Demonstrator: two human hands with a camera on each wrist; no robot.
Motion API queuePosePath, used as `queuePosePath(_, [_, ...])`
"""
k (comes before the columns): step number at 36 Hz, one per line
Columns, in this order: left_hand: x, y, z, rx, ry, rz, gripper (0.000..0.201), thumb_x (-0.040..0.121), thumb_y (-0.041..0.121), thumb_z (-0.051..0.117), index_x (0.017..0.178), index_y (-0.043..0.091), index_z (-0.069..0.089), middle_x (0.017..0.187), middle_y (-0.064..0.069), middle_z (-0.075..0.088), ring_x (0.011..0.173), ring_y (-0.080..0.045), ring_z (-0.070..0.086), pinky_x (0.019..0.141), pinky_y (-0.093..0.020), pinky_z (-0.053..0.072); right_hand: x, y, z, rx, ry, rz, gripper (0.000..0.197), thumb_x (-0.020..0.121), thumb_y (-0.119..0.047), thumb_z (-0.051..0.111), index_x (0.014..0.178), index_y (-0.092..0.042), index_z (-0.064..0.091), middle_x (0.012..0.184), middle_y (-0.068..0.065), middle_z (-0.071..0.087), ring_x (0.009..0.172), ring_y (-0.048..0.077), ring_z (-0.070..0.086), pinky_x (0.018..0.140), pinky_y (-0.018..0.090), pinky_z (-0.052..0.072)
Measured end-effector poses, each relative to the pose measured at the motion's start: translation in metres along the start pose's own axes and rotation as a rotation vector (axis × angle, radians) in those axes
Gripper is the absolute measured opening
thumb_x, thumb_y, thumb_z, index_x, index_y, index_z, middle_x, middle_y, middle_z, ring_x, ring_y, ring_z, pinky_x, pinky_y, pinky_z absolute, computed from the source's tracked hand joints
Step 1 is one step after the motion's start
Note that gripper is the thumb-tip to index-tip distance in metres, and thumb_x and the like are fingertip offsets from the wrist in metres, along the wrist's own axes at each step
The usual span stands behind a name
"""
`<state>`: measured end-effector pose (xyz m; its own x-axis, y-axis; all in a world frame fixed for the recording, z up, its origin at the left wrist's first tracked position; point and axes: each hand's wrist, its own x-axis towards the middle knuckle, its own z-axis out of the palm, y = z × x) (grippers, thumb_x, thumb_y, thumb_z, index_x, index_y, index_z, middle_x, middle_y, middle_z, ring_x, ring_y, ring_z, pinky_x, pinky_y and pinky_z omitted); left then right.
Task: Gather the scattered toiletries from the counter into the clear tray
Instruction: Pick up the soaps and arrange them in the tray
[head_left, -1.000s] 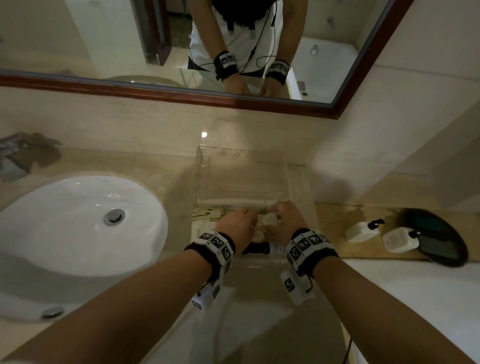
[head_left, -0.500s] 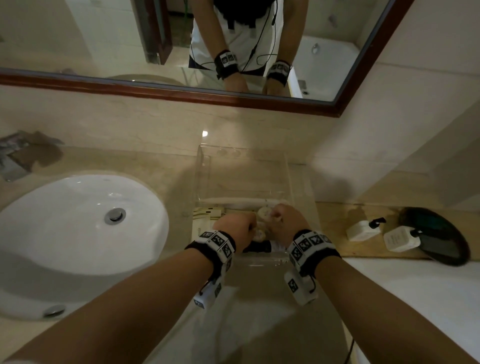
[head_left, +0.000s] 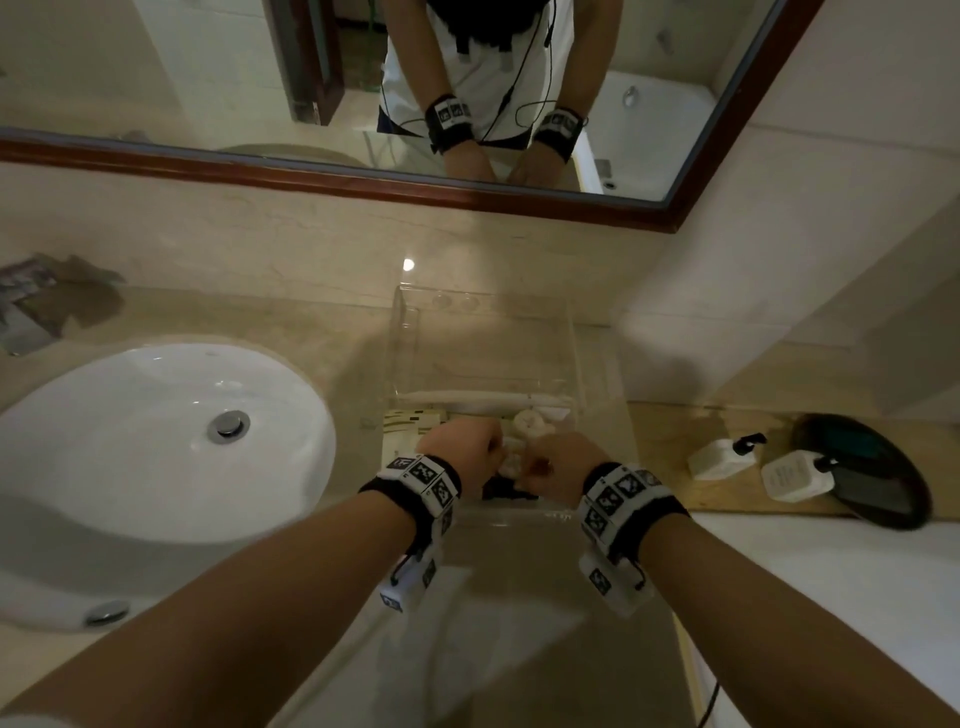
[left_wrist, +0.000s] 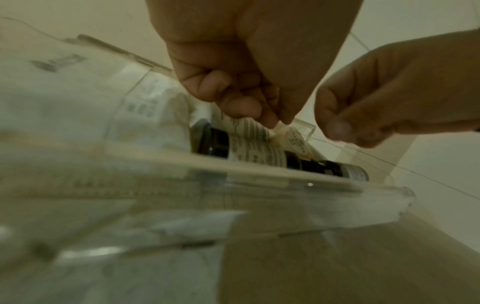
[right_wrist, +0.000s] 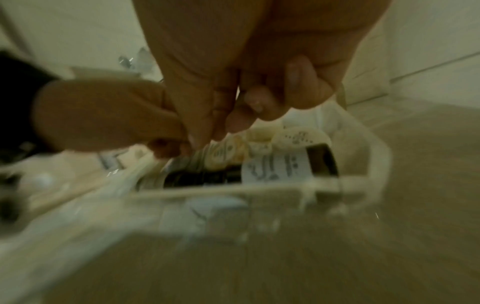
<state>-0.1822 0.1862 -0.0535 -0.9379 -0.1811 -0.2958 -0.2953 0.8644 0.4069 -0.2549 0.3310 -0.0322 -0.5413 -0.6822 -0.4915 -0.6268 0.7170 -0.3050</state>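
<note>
Both hands are positioned over the near end of the clear tray (head_left: 597, 364). Left hand (head_left: 462, 452) fingers are curled, and a small white packet (left_wrist: 281, 128) is pinched at the fingertips. Right hand (head_left: 558, 465) fingers are curled as well; whether anything is gripped cannot be told. Inside the tray, a dark bottle (left_wrist: 262, 153) with a white label is laid on its side beneath the hands, beside round white packets (right_wrist: 301, 136). Two white pump bottles (head_left: 758, 465) are located on the counter, right of the tray.
</note>
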Motion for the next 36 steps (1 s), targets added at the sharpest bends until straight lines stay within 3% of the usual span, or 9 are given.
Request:
queuePosePath(4, [-0.007,-0.007,0.0,0.059,-0.1,0.116,0.013,0.09,0.032,0.053,0.095,0.021,0.059,0.097,-0.005,0.066,0.083,-0.024,0.059,0.068,-0.031,0.048,-0.005,-0.003,0.015,-0.055,-0.166,0.0,0.032,0.086,-0.034,0.065,0.109,-0.012,0.065,0.115,0.009,0.063,0.105,0.026,0.059,0.089,0.031,0.048])
queuePosePath(7, [-0.013,-0.008,0.001,0.081,-0.15,0.167,0.02,0.089,0.032,0.056,0.103,0.021,0.064,0.104,-0.003,0.067,0.094,-0.025,0.062,0.077,-0.031,0.049,-0.006,-0.007,0.02,-0.065,-0.158,-0.015,0.035,0.084,-0.031,0.067,0.115,-0.015,0.061,0.12,0.007,0.061,0.107,0.025,0.058,0.082,0.026,0.043])
queuePosePath(10, [-0.018,-0.009,0.003,0.112,-0.217,0.223,0.022,0.088,0.035,0.058,0.103,0.022,0.067,0.104,-0.003,0.066,0.094,-0.025,0.062,0.078,-0.032,0.05,-0.004,-0.013,0.026,-0.127,-0.157,-0.05,0.033,0.089,-0.019,0.061,0.122,-0.013,0.058,0.128,0.007,0.058,0.114,0.026,0.055,0.09,0.027,0.042])
queuePosePath(16, [-0.027,-0.015,-0.001,0.32,-0.273,0.319,0.043,0.081,0.045,0.067,0.118,0.025,0.061,0.114,0.0,0.059,0.103,-0.023,0.057,0.084,-0.036,0.048,-0.005,-0.025,0.031,-0.166,-0.042,-0.023,0.017,0.089,-0.022,0.056,0.104,-0.014,0.06,0.109,0.006,0.064,0.099,0.026,0.061,0.082,0.031,0.048])
queuePosePath(20, [-0.037,-0.018,-0.001,0.441,-0.242,0.349,0.045,0.082,0.043,0.063,0.125,0.031,0.055,0.113,-0.001,0.058,0.099,-0.025,0.058,0.081,-0.037,0.049,-0.005,-0.028,0.039,-0.207,0.078,-0.007,0.008,0.094,-0.028,0.042,0.088,-0.022,0.043,0.086,-0.002,0.057,0.073,0.018,0.054,0.07,0.031,0.048])
queuePosePath(25, [-0.044,-0.018,0.003,0.473,-0.229,0.336,0.048,0.083,0.037,0.062,0.129,0.028,0.049,0.12,0.0,0.055,0.107,-0.025,0.056,0.087,-0.04,0.045,-0.009,-0.031,0.042,-0.35,-0.005,-0.027,0.019,0.093,-0.026,0.05,0.11,-0.016,0.051,0.108,0.008,0.059,0.092,0.03,0.063,0.079,0.04,0.054])
queuePosePath(31, [-0.044,-0.02,-0.003,0.458,-0.137,0.335,0.054,0.079,0.042,0.062,0.129,0.027,0.046,0.123,-0.001,0.049,0.112,-0.025,0.048,0.087,-0.039,0.041,-0.007,-0.031,0.03,-0.328,0.003,-0.052,0.026,0.085,-0.033,0.061,0.102,-0.016,0.052,0.101,0.007,0.065,0.087,0.029,0.065,0.071,0.037,0.055])
queuePosePath(33, [-0.044,-0.024,-0.005,0.473,-0.067,0.329,0.058,0.075,0.048,0.062,0.127,0.026,0.045,0.125,0.0,0.045,0.115,-0.024,0.044,0.087,-0.039,0.038,-0.008,-0.033,0.024,-0.323,-0.017,-0.056,0.02,0.086,-0.03,0.059,0.098,-0.014,0.057,0.102,0.009,0.066,0.091,0.029,0.065,0.076,0.038,0.055])
queuePosePath(36, [-0.044,-0.031,-0.006,0.467,0.013,0.27,0.068,0.072,0.055,0.062,0.13,0.028,0.04,0.133,0.001,0.04,0.124,-0.025,0.037,0.093,-0.044,0.034,-0.005,-0.032,0.02,-0.343,-0.009,-0.069,0.028,0.088,-0.03,0.059,0.108,-0.012,0.056,0.112,0.009,0.063,0.101,0.03,0.062,0.083,0.039,0.053])
